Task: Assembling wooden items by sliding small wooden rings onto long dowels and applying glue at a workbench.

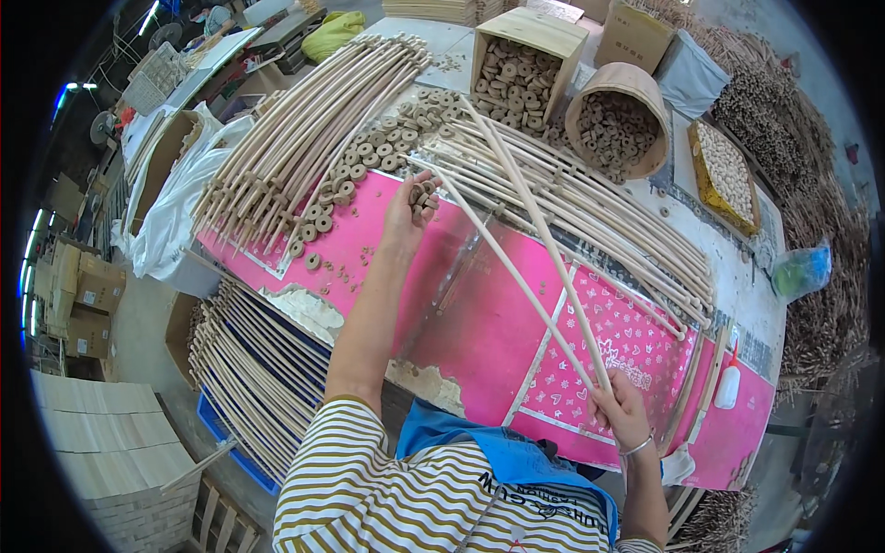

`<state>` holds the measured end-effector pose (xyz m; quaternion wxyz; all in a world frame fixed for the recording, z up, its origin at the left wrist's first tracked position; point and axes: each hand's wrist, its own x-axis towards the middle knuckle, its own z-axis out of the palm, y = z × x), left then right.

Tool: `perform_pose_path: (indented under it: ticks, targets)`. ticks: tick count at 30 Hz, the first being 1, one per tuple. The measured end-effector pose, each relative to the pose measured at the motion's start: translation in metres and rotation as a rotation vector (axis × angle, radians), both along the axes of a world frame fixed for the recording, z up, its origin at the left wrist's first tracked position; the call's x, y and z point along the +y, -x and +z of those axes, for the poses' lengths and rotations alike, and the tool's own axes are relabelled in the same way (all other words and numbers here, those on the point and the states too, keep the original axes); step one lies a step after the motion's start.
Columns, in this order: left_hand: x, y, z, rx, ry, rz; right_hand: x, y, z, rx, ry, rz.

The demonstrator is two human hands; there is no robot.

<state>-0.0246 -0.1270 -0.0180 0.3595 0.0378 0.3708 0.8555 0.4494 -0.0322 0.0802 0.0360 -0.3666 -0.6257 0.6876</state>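
A square wooden box (pixel 553 29) and a round wooden tub (pixel 636 88) both hold small tan wooden rings. The left hand (pixel 412 205) pinches several such rings (pixel 422 194) above the pink-covered desk (pixel 479 323); the right hand (pixel 619 410) is closed around two long pale wooden rods (pixel 525 249). Stacked cardboard boxes (pixel 78 290) stand on the workshop floor.

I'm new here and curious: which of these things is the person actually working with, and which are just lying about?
In use:
left hand holding wooden rings
right hand holding two long sticks

Lying about:
stick piles
box of rings
round tub of rings
white bottle
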Motion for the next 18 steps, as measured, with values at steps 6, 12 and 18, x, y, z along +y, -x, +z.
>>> perform_pose_path:
  ticks: [6,12,18]
  targets:
    - [0.008,-0.016,0.021,0.338,0.205,0.106,-0.007,-0.012,-0.01,0.008,0.059,0.012]
    - [0.009,-0.017,0.015,0.493,0.207,0.137,-0.012,-0.016,-0.012,0.01,0.059,0.029]
    - [0.012,-0.028,0.017,0.615,0.272,0.126,-0.016,-0.011,-0.015,-0.011,0.063,-0.01]
